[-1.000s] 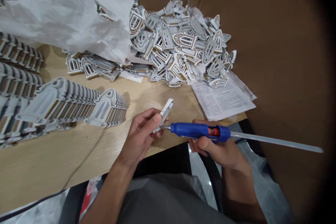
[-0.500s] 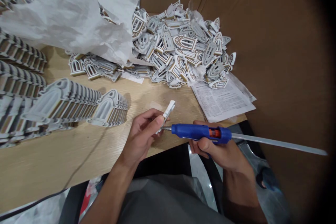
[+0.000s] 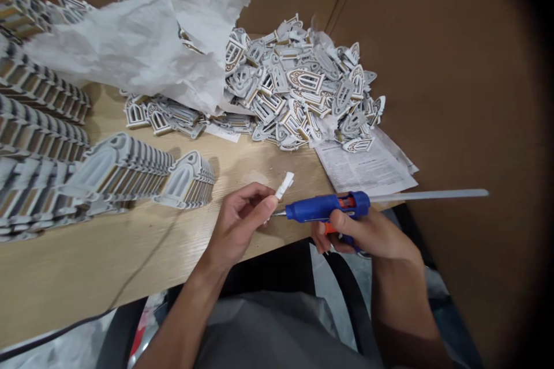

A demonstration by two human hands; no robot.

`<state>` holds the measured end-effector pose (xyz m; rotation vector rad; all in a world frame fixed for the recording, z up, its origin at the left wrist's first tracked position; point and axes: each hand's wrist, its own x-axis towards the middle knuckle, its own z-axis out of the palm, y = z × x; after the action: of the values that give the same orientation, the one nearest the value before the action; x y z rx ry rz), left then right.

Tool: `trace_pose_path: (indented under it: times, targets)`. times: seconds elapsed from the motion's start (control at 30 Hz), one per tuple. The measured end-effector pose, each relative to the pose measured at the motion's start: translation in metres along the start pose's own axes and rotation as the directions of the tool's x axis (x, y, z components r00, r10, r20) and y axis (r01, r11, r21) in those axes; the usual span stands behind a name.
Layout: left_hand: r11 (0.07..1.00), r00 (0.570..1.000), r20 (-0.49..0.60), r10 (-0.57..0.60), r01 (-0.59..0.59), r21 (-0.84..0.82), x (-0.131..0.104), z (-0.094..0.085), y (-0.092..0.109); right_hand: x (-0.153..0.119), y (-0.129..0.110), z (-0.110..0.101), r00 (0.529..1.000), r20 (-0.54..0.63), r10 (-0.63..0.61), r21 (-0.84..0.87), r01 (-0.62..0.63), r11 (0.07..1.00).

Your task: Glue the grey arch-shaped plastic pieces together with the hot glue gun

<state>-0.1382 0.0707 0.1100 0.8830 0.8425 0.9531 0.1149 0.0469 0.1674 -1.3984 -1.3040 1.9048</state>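
Observation:
Between thumb and fingers, my left hand [image 3: 242, 220] pinches a small white piece [image 3: 284, 185], tilted up above the table's front edge. My right hand [image 3: 361, 233] is wrapped round the handle of a blue glue gun [image 3: 318, 208] with an orange trigger. The gun's metal nozzle points left and reaches the piece close to my left thumb; whether it touches is hidden. A long translucent glue stick [image 3: 433, 195] sticks out of the gun's rear to the right.
Loose white and gold arched window pieces [image 3: 303, 81] are heaped at the back. Crumpled white paper [image 3: 142, 46] partly covers them. Stacked arched pieces [image 3: 125, 164] line the wooden table's [image 3: 173, 253] left side. Printed sheets [image 3: 367, 167] lie right of centre. A cable crosses the table's front left.
The glue gun has tilted, its rear and the glue stick swinging upward, and its orange trigger now shows. The white piece has turned slightly in my left hand. The whole view has shifted a little.

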Motion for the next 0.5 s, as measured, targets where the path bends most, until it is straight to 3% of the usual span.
trace_pose_path:
  times: [0.07,0.13,0.2,0.3,0.33,0.4,0.5]
  targets:
    - [1.0,1.0,0.001,-0.014,0.014,-0.007,0.0,0.002,0.002,0.0,0.0,-0.011,0.996,0.085,0.02,-0.013,-0.019,1.0]
    - [0.998,0.999,0.001,-0.043,0.043,-0.044,0.0,0.004,0.005,0.0,0.003,-0.02,0.965,0.261,-0.001,-0.011,0.004,1.0]
    - [0.99,0.996,-0.009,-0.09,0.089,-0.107,0.001,0.006,0.006,0.001,0.006,-0.022,0.945,0.323,-0.055,0.056,0.039,0.998]
    - [0.967,0.989,-0.023,-0.148,0.139,-0.214,0.002,0.009,0.007,0.008,0.008,-0.012,0.973,-0.007,-0.229,0.262,0.222,0.939]
    - [0.958,0.988,-0.021,-0.156,0.145,-0.249,0.002,0.009,0.007,0.012,0.007,-0.005,0.951,-0.154,-0.27,0.291,0.304,0.907]
    - [0.941,0.987,-0.005,-0.16,0.151,-0.304,0.002,0.009,0.008,0.02,0.005,0.009,0.861,-0.395,-0.319,0.268,0.44,0.857]
    - [0.929,0.98,0.053,-0.189,0.196,-0.313,0.001,0.01,0.01,0.031,0.005,0.026,0.813,-0.476,-0.336,0.166,0.459,0.873]
